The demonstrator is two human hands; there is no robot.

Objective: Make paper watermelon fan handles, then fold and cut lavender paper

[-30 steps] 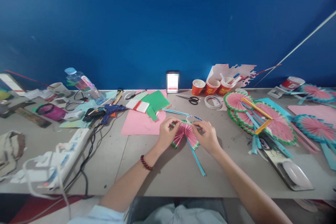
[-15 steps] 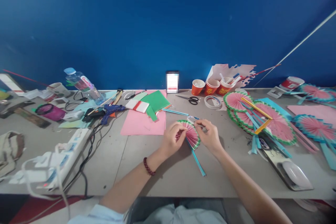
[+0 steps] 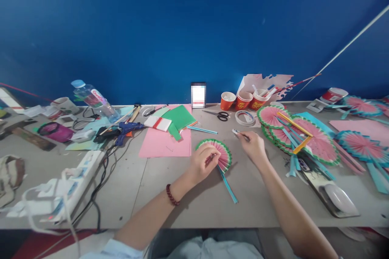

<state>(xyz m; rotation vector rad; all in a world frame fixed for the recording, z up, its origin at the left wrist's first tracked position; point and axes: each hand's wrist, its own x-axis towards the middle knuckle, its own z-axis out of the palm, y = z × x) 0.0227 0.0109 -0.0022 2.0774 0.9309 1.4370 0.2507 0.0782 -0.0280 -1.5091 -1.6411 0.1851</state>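
A small pleated paper fan (image 3: 224, 154), pink with a green and white rim, lies on the grey table in front of me. My left hand (image 3: 204, 162) is closed over its left half, fingers pinched together at the pleats and hiding part of them. From the fan's lower edge a light-blue paper strip (image 3: 227, 188) runs toward me. To the right of the fan and apart from it, my right hand (image 3: 252, 145) is closed on a slim pen-like thing (image 3: 235, 132). Its white end points left; the rest is mostly hidden by the fingers.
Finished-looking fans (image 3: 319, 141) lie at right, beside a white mouse (image 3: 340, 197). At the back are scissors (image 3: 223, 116), a tape roll (image 3: 244, 117) and red paper cups (image 3: 227, 102). On the left are pink paper (image 3: 161, 147), a blue glue gun (image 3: 126, 129) and a power strip (image 3: 82, 176).
My right hand has moved right, away from the fan, carrying the slim pen-like thing. More of the fan's upper edge shows now. My left hand stays at the fan.
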